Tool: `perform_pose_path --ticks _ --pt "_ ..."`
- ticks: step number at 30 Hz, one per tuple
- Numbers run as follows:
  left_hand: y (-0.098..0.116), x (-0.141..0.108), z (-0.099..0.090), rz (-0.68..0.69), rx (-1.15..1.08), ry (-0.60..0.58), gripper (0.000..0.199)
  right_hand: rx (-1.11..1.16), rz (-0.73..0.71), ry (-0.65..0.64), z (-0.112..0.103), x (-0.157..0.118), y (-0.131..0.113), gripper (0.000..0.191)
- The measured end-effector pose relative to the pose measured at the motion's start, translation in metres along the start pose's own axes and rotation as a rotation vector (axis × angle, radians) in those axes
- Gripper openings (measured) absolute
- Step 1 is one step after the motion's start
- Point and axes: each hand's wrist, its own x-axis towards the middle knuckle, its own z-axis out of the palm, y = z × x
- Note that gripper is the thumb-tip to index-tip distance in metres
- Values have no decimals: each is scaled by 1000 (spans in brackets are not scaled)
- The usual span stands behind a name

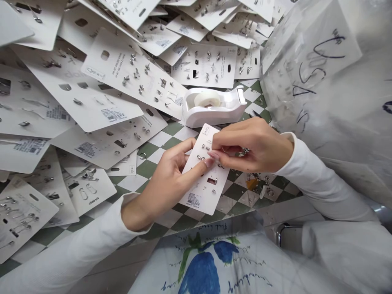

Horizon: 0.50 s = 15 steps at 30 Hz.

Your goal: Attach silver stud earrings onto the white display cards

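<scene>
A white earring card (203, 192) is tilted over the near edge of the table, with rows of small silver earrings, a dark slot and a barcode label on its face. My left hand (171, 179) grips its left side, the thumb lying across the front. Over the card's upper right, my right hand (254, 145) is closed in a pinch at the earrings; whatever lies between its fingertips is too small to make out. Some small silver pieces show within the curl of the right fingers. Just beyond the card stands a white tape dispenser (214, 107) with a roll of clear tape.
Many earring cards (122, 73) are heaped across the left and back of the green-and-white checkered table (174, 128). Loose silver pieces and an orange scrap (252, 183) lie near my right wrist. A clear plastic bag (324, 73) with handwriting bulges at the right.
</scene>
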Motion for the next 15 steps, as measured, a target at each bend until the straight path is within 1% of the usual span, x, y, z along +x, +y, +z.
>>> perform_pose_path --ticks 5,9,12,15 --pt "-2 0 -3 2 22 10 22 -253 -95 -10 -1 -1 1 24" --pt "-3 2 -3 -1 27 39 21 -351 -103 23 0 -2 1 25" --pt "-3 3 -3 -26 3 48 21 -342 -38 112 -3 -1 -3 24" --pt "-5 2 -4 -51 -10 42 24 -284 126 239 -9 1 -11 23"
